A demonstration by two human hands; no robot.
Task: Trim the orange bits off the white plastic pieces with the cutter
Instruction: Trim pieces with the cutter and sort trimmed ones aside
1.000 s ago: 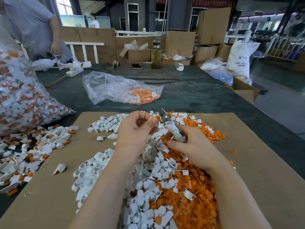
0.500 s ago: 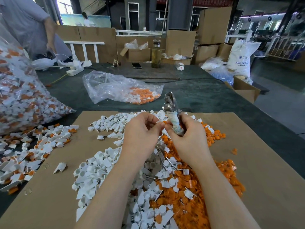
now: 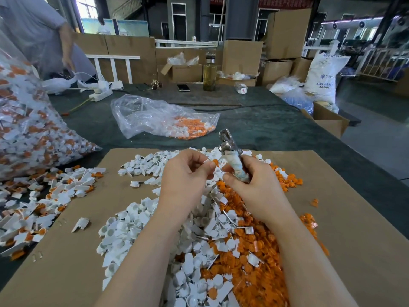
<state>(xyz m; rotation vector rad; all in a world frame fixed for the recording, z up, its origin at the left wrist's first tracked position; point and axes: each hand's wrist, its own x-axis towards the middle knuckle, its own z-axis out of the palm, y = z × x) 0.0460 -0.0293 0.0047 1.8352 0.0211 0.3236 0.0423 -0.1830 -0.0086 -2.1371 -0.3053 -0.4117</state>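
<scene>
Right grip [image 3: 250, 185] keeps clutching cutter [image 3: 232, 156]; left grip [image 3: 188, 171] now pinches orange-tipped piece [image 3: 213, 162].

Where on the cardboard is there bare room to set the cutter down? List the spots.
Bare cardboard sheet lies right of the orange scrap heap, out to the sheet's right edge, save one stray orange bit. The near-left corner, below the lone white piece, is also bare. The middle is crowded with the white pieces pile and scraps.
</scene>
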